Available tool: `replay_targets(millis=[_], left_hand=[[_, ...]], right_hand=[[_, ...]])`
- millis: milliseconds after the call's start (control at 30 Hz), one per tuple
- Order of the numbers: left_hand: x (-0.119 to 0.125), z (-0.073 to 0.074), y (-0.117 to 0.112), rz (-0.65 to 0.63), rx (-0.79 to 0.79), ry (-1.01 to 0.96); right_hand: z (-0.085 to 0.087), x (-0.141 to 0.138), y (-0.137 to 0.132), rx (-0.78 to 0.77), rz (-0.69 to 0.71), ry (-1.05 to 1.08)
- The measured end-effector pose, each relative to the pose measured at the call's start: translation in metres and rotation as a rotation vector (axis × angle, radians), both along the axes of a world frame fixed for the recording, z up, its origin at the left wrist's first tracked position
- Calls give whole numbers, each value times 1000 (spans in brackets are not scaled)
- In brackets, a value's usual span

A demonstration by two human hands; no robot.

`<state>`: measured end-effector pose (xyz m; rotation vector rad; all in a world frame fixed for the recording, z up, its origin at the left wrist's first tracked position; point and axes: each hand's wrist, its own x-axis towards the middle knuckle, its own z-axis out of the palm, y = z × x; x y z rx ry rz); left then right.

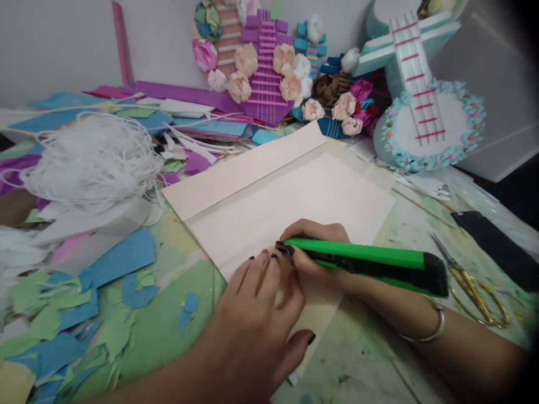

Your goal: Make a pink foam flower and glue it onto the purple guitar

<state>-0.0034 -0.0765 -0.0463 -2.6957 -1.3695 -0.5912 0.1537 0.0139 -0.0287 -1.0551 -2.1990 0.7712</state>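
My right hand [316, 247] grips a green and black utility knife [370, 265], its tip down on a cream sheet of paper [290, 199] near the sheet's front edge. My left hand [256, 314] lies flat on the same sheet just left of the knife tip, fingers stretched out and pressing the paper down. A bangle sits on my right wrist. A folded strip forms the sheet's far edge.
Blue and green paper scraps [105, 280] litter the left side, beside a tangle of white string [90, 163]. Gold-handled scissors [471, 286] and a black strip [497, 244] lie to the right. Paper-flower guitar models [269, 67] and a teal-rimmed one [425, 120] stand at the back.
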Motion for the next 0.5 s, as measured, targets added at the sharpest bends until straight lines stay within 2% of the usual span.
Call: replay_targets(millis=[167, 500], left_hand=[[1, 1, -1, 10, 49, -8], [3, 2, 0, 23, 73, 8]], right_hand=[[6, 1, -1, -24, -3, -41], [-4, 4, 0, 47, 24, 15]])
